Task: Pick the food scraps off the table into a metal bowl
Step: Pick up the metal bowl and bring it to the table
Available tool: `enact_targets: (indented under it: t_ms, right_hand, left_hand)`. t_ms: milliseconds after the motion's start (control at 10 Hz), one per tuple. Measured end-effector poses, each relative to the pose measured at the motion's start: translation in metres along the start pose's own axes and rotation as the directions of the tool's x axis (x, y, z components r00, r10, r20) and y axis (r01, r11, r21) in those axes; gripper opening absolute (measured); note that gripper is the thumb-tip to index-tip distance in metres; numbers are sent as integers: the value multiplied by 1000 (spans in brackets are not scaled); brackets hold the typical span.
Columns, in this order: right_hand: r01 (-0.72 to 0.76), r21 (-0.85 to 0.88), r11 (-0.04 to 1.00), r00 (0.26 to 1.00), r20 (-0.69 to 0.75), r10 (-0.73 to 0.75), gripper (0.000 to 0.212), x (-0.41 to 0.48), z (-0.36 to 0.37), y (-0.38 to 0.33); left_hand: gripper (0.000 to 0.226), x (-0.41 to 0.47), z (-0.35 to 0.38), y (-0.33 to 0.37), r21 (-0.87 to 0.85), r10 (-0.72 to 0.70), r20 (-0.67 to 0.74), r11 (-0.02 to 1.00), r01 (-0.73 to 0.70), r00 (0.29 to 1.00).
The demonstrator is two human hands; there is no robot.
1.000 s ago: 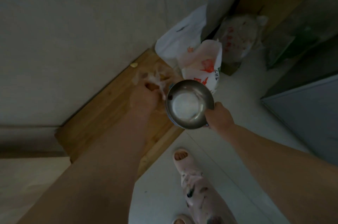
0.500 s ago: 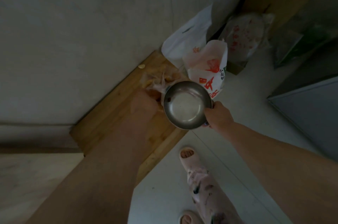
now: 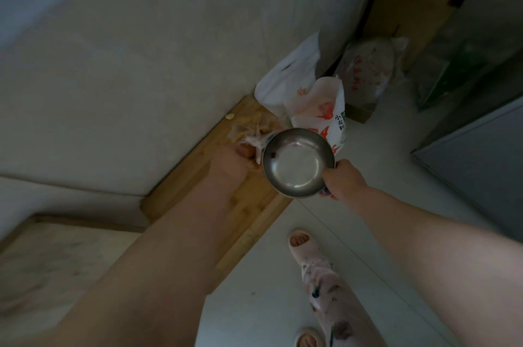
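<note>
Head view: right hand [image 3: 343, 179] grips the metal bowl [image 3: 297, 162] by its rim — left hand [image 3: 235, 161] fingers clutch food scraps [image 3: 254, 140] over the bench [image 3: 254, 205].

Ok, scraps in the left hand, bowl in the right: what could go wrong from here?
1. The bowl is held by its rim past the table edge, over the floor; scraps that miss would land there.
2. The right hand pinches only one side, so the bowl might tip.
3. The left hand holds a loose, dangling bunch; bits may fall. One small piece by the wall could get missed.
</note>
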State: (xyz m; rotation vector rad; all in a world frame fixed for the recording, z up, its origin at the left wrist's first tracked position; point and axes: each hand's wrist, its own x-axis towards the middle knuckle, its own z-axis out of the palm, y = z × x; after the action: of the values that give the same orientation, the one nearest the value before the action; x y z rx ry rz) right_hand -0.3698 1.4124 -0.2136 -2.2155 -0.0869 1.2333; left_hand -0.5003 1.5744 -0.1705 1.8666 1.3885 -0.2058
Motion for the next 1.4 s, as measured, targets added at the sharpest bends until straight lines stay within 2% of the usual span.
enact_targets:
  t_ms: [100,200,300,400,500,600,700,800,900,1000,1100,1200,1300,1400]
  right_hand:
    - [5,55,998,1000,9,-5,31,-30,-7,10]
    - [42,143,989,999,-18,-39,24,-83,-22,33]
    - [78,240,968,997,-43,-69,12,-136,-39,62]
    - [83,320,944,993,-104,-52,13,-191,-60,105]
    - [76,348,934,988,-151,-24,25,-231,-79,145]
    - [57,411,910,973,-228,42,18,-283,-112,192]
    - [40,393,919,955,-286,80,7,-327,-146,235]
    - [26,425,905,908,-389,157,16,-370,-184,282]
    - [45,506,861,828,-501,251,24,-410,-225,335]
    - [113,610,784,730,-586,351,32,-442,-262,385]
    - [193,708,679,636,-617,463,42,-465,-294,439]
    - [224,760,610,593,-603,533,26,-491,-321,492]
    - [210,787,580,549,-585,596,22,-542,-348,552]
    - [237,821,520,532,-557,638,16,-588,-373,616]
  left_hand:
    - [24,-20,3,0,-22,68,25,997,-68,997]
    - [38,-68,7,6,55,144,24,988,-145,989]
    - [46,-124,11,20,127,269,-20,956,-265,963]
    - [49,-184,19,36,153,379,-29,916,-370,925]
    - [56,-220,34,58,55,352,31,934,-353,936]
    - [44,-269,64,96,-27,313,283,948,-318,907]
    - [43,-313,106,131,-30,314,433,942,-334,845]
    - [44,-361,153,171,61,442,449,852,-520,776]
    - [42,-421,202,211,78,573,549,690,-719,609]
    - [36,-492,242,242,42,643,612,555,-831,461]
    - [35,-559,293,265,47,666,652,442,-896,363]
    - [34,-614,332,278,44,670,688,343,-938,278]
    - [29,-689,394,292,6,675,713,263,-965,188]
    - [32,-754,452,300,-21,646,746,268,-963,163]
